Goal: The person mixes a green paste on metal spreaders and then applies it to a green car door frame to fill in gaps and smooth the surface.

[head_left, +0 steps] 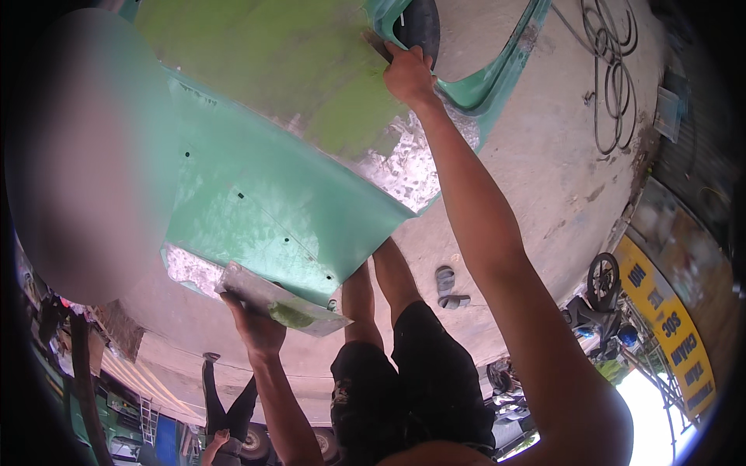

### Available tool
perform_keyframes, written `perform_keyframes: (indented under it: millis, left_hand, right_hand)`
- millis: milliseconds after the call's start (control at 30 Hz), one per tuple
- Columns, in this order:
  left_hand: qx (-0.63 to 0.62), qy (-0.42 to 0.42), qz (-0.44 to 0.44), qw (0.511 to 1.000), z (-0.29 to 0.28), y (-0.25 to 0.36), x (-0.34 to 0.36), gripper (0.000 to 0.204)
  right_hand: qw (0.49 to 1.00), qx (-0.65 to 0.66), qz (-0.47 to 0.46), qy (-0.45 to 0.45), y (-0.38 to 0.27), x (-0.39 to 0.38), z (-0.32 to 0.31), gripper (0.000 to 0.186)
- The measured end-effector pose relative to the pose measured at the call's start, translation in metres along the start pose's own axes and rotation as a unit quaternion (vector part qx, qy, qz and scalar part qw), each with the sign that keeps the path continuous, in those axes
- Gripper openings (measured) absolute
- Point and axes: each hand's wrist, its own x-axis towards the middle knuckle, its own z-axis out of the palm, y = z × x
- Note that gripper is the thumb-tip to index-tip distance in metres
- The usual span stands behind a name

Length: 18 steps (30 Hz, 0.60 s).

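Note:
My right hand [410,74] is closed around what looks like a dark flat scraper [375,43], beside the cut-out edge of a large mint-green body panel [272,202]. A black rounded object [420,31] shows through the opening. The panel's upper face has a matte olive-green coating [280,46] and bare, mottled silvery patches [400,163]. Low at the left, my left hand [256,330] grips a thin metal plate [247,283] carrying a dab of green paste [289,314], just below the panel's lower edge.
Coiled hoses [610,85] and grey slippers [447,287] lie on the concrete floor [544,202]. At right stand a motorbike [602,307] and yellow sign [664,326]. Another person's legs [217,400] and a ladder [149,419] show at lower left. A blurred patch hides the far left.

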Motion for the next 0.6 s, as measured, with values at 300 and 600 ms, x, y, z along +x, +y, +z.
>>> perform_keyframes:
  millis: [300, 600]
  left_hand:
    - [-0.027, 0.019, -0.005, 0.999, 0.008, 0.000, 0.005, 0.082]
    - [-0.017, 0.045, 0.010, 0.999, 0.012, 0.018, -0.006, 0.080]
  right_hand:
    - [0.999, 0.001, 0.017, 0.036, -0.033, -0.024, 0.038, 0.062]
    - [0.992, -0.057, -0.077, 0.086, -0.103, -0.151, 0.141, 0.066]
